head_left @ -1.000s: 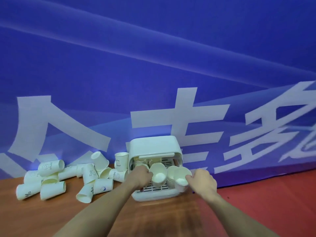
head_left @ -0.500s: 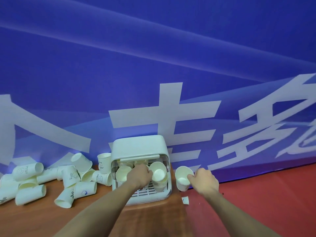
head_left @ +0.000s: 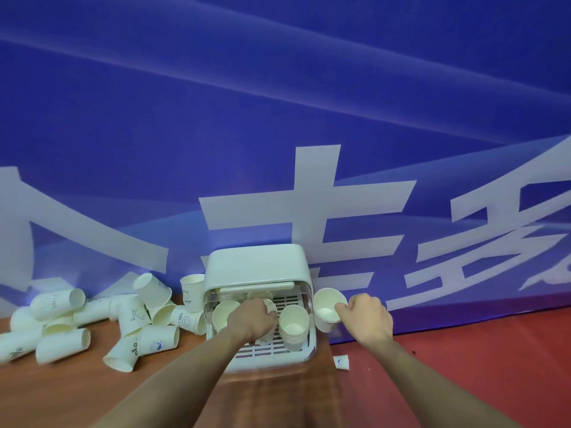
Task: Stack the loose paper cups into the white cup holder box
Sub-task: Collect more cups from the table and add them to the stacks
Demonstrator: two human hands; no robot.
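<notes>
Head view: white cup holder box [head_left: 256,267] sits on the wooden table [head_left: 61,396], back against the blue banner [head_left: 278,118], its front open and a slotted tray [head_left: 265,350] showing at the bottom. Left hand [head_left: 251,318] is inside the box, fingers curled round a paper cup [head_left: 270,305] whose rim peeks out past the knuckles; how much of it is gripped can't be told, hand covers most of it. Single cup [head_left: 224,313] stands mouth-up in the box just left of that hand. Nested stack of cups [head_left: 293,327] stands mouth-up on the tray at the box's right side, rims layered. Right hand [head_left: 366,318] is outside the box, just beside its right wall, thumb and fingers pinching the rim of another paper cup [head_left: 327,307], cup tilted mouth toward the camera, held above the table edge. Loose cups [head_left: 92,322] heaped on the table left of the box, most lying on their sides, a few printed with logos; one upright cup [head_left: 191,291] touches the box's left wall. Small white paper scrap [head_left: 341,362] with a blue mark lies on the red floor [head_left: 463,366] near the box's front right corner. Both forearms bare, reaching forward from the bottom edge
</notes>
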